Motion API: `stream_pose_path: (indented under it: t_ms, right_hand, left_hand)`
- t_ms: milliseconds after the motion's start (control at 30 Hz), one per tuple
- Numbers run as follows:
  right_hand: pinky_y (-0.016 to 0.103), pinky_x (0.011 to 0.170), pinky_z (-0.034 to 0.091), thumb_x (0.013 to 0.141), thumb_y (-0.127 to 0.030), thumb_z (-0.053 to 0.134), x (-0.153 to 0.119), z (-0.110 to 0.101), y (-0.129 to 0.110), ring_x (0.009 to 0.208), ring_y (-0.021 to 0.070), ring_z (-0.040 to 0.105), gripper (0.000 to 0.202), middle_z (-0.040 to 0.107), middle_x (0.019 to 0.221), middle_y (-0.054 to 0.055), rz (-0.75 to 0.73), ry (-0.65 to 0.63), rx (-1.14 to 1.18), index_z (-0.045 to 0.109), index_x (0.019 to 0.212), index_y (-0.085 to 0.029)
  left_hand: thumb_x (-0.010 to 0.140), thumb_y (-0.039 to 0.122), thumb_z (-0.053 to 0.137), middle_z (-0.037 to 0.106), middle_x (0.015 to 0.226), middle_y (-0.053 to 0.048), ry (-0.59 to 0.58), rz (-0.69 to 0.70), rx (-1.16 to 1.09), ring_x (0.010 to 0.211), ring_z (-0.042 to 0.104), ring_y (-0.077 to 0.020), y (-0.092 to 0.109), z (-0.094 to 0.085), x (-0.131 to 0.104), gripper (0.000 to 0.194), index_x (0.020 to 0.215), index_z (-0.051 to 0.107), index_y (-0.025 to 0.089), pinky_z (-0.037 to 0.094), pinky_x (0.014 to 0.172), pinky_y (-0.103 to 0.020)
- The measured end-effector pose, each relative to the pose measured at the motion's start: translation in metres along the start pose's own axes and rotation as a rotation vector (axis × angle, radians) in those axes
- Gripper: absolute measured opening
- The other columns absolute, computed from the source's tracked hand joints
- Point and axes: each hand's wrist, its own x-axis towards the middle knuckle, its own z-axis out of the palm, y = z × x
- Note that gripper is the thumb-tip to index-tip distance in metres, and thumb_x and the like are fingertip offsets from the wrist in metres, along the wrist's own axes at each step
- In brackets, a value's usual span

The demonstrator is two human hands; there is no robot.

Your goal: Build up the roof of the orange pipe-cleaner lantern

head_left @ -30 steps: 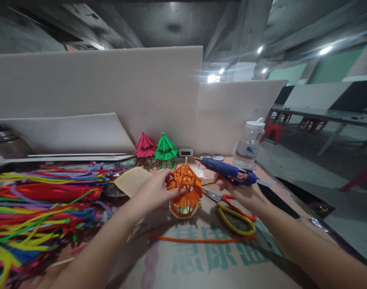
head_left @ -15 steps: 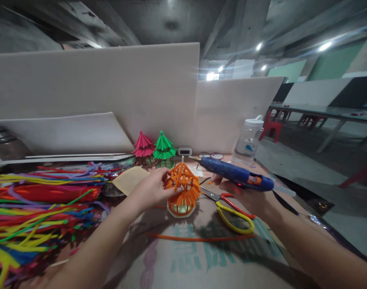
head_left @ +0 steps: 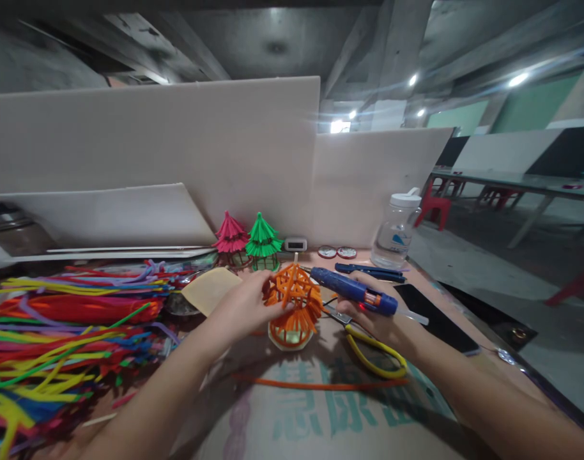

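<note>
My left hand point(head_left: 256, 297) grips the side of a small orange pavilion model point(head_left: 296, 313) made of pipe cleaners, with a pale stick rising from its top. In my right hand point(head_left: 363, 310) is a blue hot glue gun point(head_left: 354, 289), a red light lit on its body. Its nozzle points left at the upper part of the model; whether it touches cannot be made out. Yellow-handled scissors point(head_left: 376, 361) lie beneath my right hand, partly hidden by it. A single orange pipe cleaner point(head_left: 321, 385) stretches across the cardboard point(head_left: 253, 421) in front of the model.
Many coloured pipe cleaners point(head_left: 71, 338) are heaped at the left. Behind stand a pink pavilion model point(head_left: 230, 236), a green one point(head_left: 263, 239) and a small digital display point(head_left: 295, 245). At the right are a clear water bottle point(head_left: 395, 233), a black phone point(head_left: 436, 316) and a blue pen-like tool point(head_left: 368, 271).
My right hand has brought the glue gun left and lower, its nozzle now against or near the model's top. The phone and blue tool have come into sight. My left hand keeps its hold.
</note>
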Motion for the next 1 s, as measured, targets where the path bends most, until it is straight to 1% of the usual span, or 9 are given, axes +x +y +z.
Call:
stream_pose_path:
  t_ms: [100, 267, 433, 567, 733, 1000]
  right_hand:
    - [0.027, 0.056, 0.044, 0.081, -0.049, 0.069, -0.0017, 0.0052, 0.0049, 0.061, 0.0166, 0.055, 0.031, 0.061, 0.074, 0.001, 0.012, 0.002, 0.033, 0.059, 0.091, -0.021]
    - [0.026, 0.057, 0.042, 0.081, -0.046, 0.070, -0.0026, 0.0084, 0.0091, 0.061, 0.0158, 0.053, 0.028, 0.059, 0.072, 0.000, 0.018, 0.005, 0.075, 0.058, 0.089, -0.021]
    - [0.026, 0.058, 0.041, 0.083, -0.045, 0.069, -0.0034, 0.0068, 0.0069, 0.064, 0.0160, 0.053, 0.025, 0.059, 0.073, 0.000, 0.013, 0.007, 0.018, 0.059, 0.088, -0.022]
    - [0.026, 0.060, 0.043, 0.084, -0.046, 0.068, -0.0040, 0.0068, 0.0068, 0.067, 0.0171, 0.055, 0.026, 0.060, 0.076, 0.001, 0.012, -0.002, 0.044, 0.060, 0.089, -0.022]
    - [0.026, 0.059, 0.044, 0.083, -0.049, 0.068, -0.0043, 0.0055, 0.0062, 0.064, 0.0170, 0.055, 0.028, 0.060, 0.074, 0.001, 0.014, -0.002, 0.024, 0.060, 0.089, -0.022]
    - [0.028, 0.063, 0.043, 0.083, -0.047, 0.070, -0.0039, 0.0044, 0.0031, 0.066, 0.0171, 0.056, 0.027, 0.062, 0.076, 0.001, -0.019, -0.002, 0.004, 0.061, 0.088, -0.022]
  left_hand:
    - [0.076, 0.061, 0.062, 0.063, 0.092, -0.006, 0.005, 0.008, 0.010, 0.080, 0.059, -0.0238, 0.0023, -0.0007, -0.0013, 0.053, 0.105, 0.060, 0.017, 0.041, 0.067, -0.032]
    - [0.078, 0.056, 0.062, 0.063, 0.090, -0.005, 0.008, 0.008, 0.036, 0.077, 0.059, -0.0227, 0.0069, -0.0010, -0.0036, 0.046, 0.103, 0.060, 0.018, 0.040, 0.065, -0.031]
    - [0.079, 0.057, 0.062, 0.065, 0.091, -0.005, 0.016, 0.006, 0.059, 0.078, 0.060, -0.0229, 0.0072, -0.0005, -0.0036, 0.047, 0.104, 0.060, 0.018, 0.039, 0.064, -0.030]
    - [0.078, 0.058, 0.062, 0.065, 0.091, -0.006, 0.017, 0.015, 0.081, 0.080, 0.060, -0.0242, 0.0061, -0.0011, -0.0030, 0.047, 0.103, 0.061, 0.018, 0.039, 0.065, -0.031]
    - [0.079, 0.057, 0.062, 0.066, 0.091, -0.005, 0.018, 0.017, 0.062, 0.077, 0.060, -0.0231, 0.0050, -0.0011, -0.0022, 0.047, 0.106, 0.061, 0.018, 0.039, 0.063, -0.030]
    - [0.077, 0.055, 0.063, 0.064, 0.089, -0.004, -0.001, 0.011, 0.052, 0.077, 0.058, -0.0230, 0.0063, -0.0015, -0.0030, 0.045, 0.103, 0.060, 0.018, 0.040, 0.065, -0.031]
